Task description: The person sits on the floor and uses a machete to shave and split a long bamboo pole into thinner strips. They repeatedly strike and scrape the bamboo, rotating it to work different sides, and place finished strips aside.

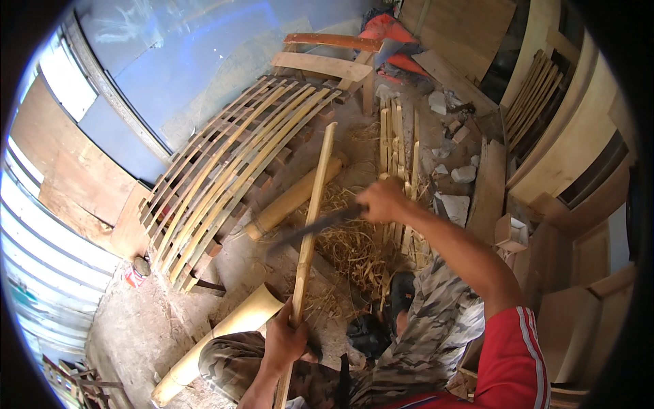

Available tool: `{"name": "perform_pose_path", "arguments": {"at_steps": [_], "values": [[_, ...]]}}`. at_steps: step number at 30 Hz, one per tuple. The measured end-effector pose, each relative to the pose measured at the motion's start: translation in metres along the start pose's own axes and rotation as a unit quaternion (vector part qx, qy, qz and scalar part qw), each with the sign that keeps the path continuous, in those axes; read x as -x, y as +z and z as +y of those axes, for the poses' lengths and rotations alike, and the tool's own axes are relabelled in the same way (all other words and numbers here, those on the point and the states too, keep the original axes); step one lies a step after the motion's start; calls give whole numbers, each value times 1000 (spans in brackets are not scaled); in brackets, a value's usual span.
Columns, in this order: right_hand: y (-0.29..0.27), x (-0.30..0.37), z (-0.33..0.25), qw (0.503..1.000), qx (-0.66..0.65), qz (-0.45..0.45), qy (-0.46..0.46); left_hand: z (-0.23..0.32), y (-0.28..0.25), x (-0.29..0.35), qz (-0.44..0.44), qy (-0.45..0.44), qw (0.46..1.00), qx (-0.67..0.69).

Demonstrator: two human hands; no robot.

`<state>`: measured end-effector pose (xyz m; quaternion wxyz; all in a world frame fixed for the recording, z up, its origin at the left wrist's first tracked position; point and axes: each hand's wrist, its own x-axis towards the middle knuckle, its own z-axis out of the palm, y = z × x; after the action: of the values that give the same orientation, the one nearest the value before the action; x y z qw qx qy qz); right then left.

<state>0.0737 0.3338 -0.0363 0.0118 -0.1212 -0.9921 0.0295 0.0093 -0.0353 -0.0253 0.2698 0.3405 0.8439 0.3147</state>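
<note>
Bamboo strip [317, 180] runs approx 12 to 7 o'clock thru mid-view; L hand [285, 335] at 7 wraps snug round its lower part, R hand [383, 200] at 3 clenched on knife [335, 219], blade across strip. Shaving looks part-done: curly shavings [351, 255] heaped at 5, loose strips [394, 146] at 2, can't tell if finished or waiting. Slatted rack [231, 163] at 10 already laid w/ slats. Upper bamboo pole [289, 203] at 9, lower bamboo pole [238, 317] at 7, prob not yet split
</note>
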Motion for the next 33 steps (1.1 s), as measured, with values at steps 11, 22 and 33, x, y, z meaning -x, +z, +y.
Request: {"name": "perform_pose_path", "arguments": {"at_steps": [11,22,33], "values": [[15,3,72,962,-86,68,250,21,0,13,-51,-45,997,-21],[12,19,73,964,-123,8,237,18,-5,13,-98,-26,995,21],[18,10,45,992,-46,14,115,20,-7,8,-86,-53,993,69]]}}
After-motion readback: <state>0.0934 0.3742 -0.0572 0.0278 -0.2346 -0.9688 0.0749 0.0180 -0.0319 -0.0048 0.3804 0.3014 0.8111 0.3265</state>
